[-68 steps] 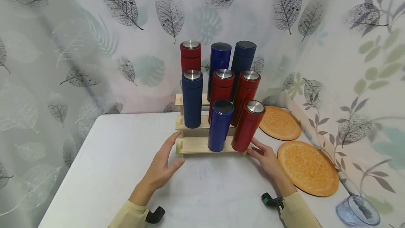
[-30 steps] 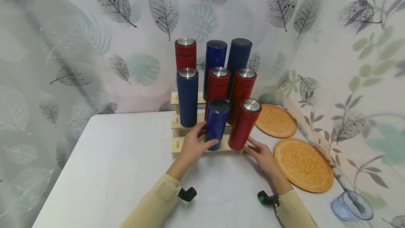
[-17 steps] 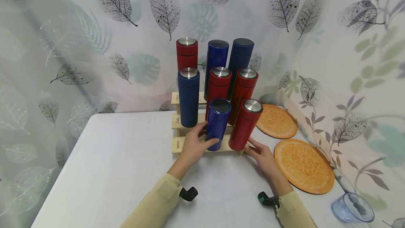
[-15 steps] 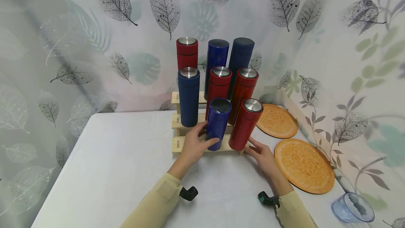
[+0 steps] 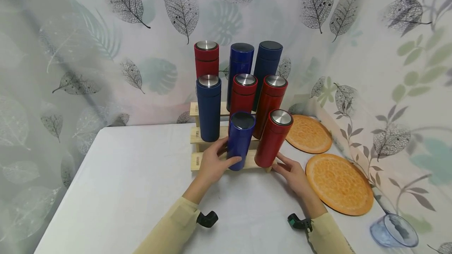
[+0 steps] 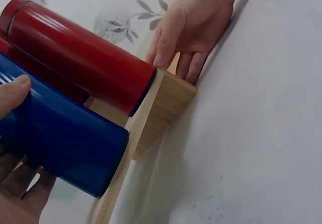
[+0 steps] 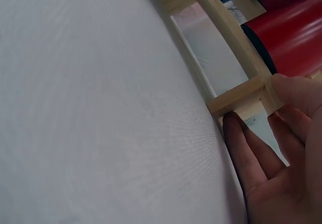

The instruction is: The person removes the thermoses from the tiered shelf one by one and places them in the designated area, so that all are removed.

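Observation:
My left hand [image 5: 213, 163] grips a shiny blue thermos flask [image 5: 240, 138] low down, thumb in front and fingers round its far left side. In the left wrist view, the flask's dark base [image 6: 113, 168] lies at the front edge of the lowest step; whether it touches the wood cannot be told. My right hand [image 5: 292, 171] pinches the right end of the stepped wooden rack [image 7: 236, 95], thumb on top and fingers by its leg. Beside the blue flask, a red flask [image 5: 273, 140] with a steel lid stands on the same step.
Red flasks [image 5: 245, 95] and a matte navy flask [image 5: 209, 109] stand on the middle step. More red and blue flasks [image 5: 241, 64] fill the top step. Two round orange mats [image 5: 339, 185] and a clear bluish cup [image 5: 393, 230] lie to the right on the white table [image 5: 141, 191].
My left hand came from beside the rack's left end and took hold of the blue flask. Since half a second ago the flask has shifted slightly left and toward me. The right hand stays at the rack.

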A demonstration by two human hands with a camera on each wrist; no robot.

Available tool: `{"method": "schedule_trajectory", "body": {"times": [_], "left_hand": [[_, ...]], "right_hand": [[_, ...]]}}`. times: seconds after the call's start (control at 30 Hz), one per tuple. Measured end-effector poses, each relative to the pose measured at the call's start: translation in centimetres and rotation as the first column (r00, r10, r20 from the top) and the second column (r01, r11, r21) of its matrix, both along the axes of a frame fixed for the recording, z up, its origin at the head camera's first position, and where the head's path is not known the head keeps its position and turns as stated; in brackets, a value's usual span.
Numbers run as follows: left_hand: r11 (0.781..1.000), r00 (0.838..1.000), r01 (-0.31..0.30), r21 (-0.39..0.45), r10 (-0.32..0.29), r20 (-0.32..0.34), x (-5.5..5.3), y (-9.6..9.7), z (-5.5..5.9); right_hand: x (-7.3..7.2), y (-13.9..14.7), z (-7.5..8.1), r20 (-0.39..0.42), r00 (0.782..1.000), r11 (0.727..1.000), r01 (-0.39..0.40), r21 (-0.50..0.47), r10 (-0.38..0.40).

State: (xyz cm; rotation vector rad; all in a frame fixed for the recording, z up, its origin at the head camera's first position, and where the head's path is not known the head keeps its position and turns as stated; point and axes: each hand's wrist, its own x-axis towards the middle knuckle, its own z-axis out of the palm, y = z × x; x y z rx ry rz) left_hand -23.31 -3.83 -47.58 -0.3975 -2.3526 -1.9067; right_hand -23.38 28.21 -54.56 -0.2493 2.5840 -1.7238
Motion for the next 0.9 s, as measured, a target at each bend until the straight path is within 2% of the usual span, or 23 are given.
{"method": "schedule_trajectory", "body": {"times": [0.23, 0.4, 0.5, 0.67, 0.77, 0.9], "left_hand": [[1.000, 1.000, -0.008, -0.005, 0.008, 0.007, 0.8, -0.8, 0.1], [1.000, 1.000, -0.017, -0.014, 0.017, -0.023, 1.1, -1.3, 0.5], [1.000, 0.999, -0.014, -0.011, 0.014, -0.036, 1.3, -1.4, 0.6], [1.000, 0.999, -0.011, 0.018, 0.012, -0.048, 1.4, -1.7, 0.6], [1.000, 0.998, -0.014, 0.027, 0.016, -0.054, 1.4, -1.9, 0.5], [1.000, 0.998, -0.011, 0.026, 0.012, -0.053, 1.7, -2.0, 0.6]], "right_hand": [[0.1, -0.3, -0.5, -0.066, 0.997, 0.996, 0.034, 0.078, -0.029], [0.0, -0.3, -1.1, -0.165, 0.986, 0.986, 0.059, 0.155, -0.033], [-0.2, -0.1, -1.4, -0.265, 0.964, 0.980, 0.054, 0.192, -0.001], [-0.4, -0.1, -1.6, -0.420, 0.904, 0.958, 0.051, 0.282, 0.075], [-0.4, -0.3, -1.6, -0.466, 0.878, 0.942, 0.062, 0.330, 0.105], [-0.3, -0.5, -1.9, -0.495, 0.862, 0.931, 0.084, 0.357, 0.112]]}}
